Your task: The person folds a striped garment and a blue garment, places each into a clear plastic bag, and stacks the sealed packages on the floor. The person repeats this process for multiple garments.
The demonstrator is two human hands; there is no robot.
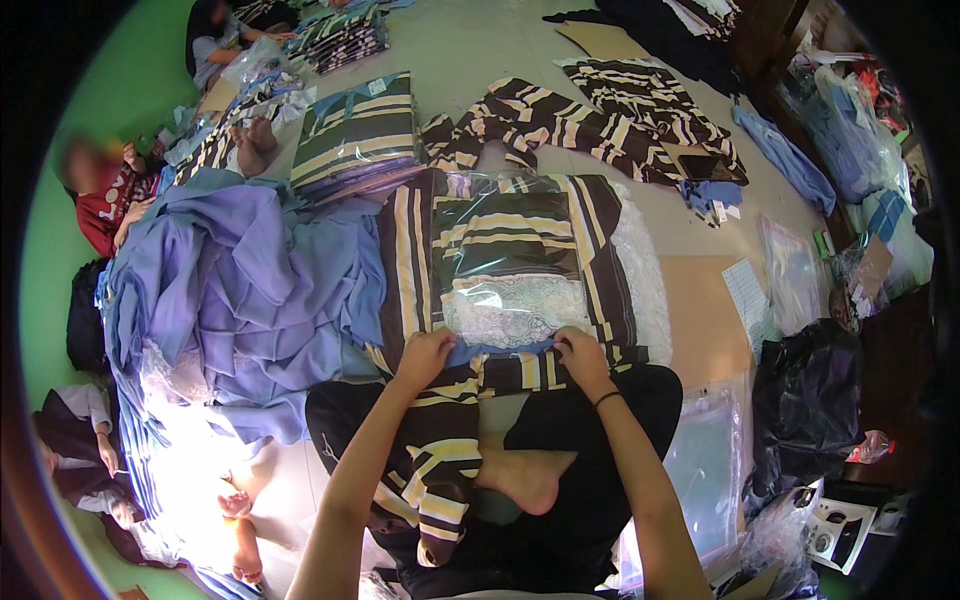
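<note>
On the floor, close in front of crossed legs in black trousers (640, 410): a brown-and-cream striped fabric sleeve (445, 470) trails over the lap beside a bare foot (525, 480). To the right, flat clear plastic bags (705, 470) lie on the floor. Just beyond the lap, both hands work one near edge: left hand (426, 358) at its left end, fingers pinched together; right hand (582, 358) at its right end, thumb and finger also closed. Film or cloth between the fingertips, cannot tell. Between them runs a narrow blue cloth strip (500, 351). The glossy clear plastic bag (508, 262) extends away from this grip, lying flat, near edge square to the person; its long axis seems to point straight ahead, though the sides are close to equal. Inside: a folded dark-brown and cream striped garment (505, 213), stripes running crosswise, with a white floral lace panel (515, 308) at the near end. Beneath, a wider striped garment (405, 270) shows on both sides. Left, a heap of blue-lavender soft cloth (245, 270); right, a brown cardboard sheet (705, 320) and a crumpled black plastic bag (805, 400), contents hidden. Farther off, a stack of striped garments in clear wrapping (357, 140); at the far left, a seated person in a red top (100, 205).
</note>
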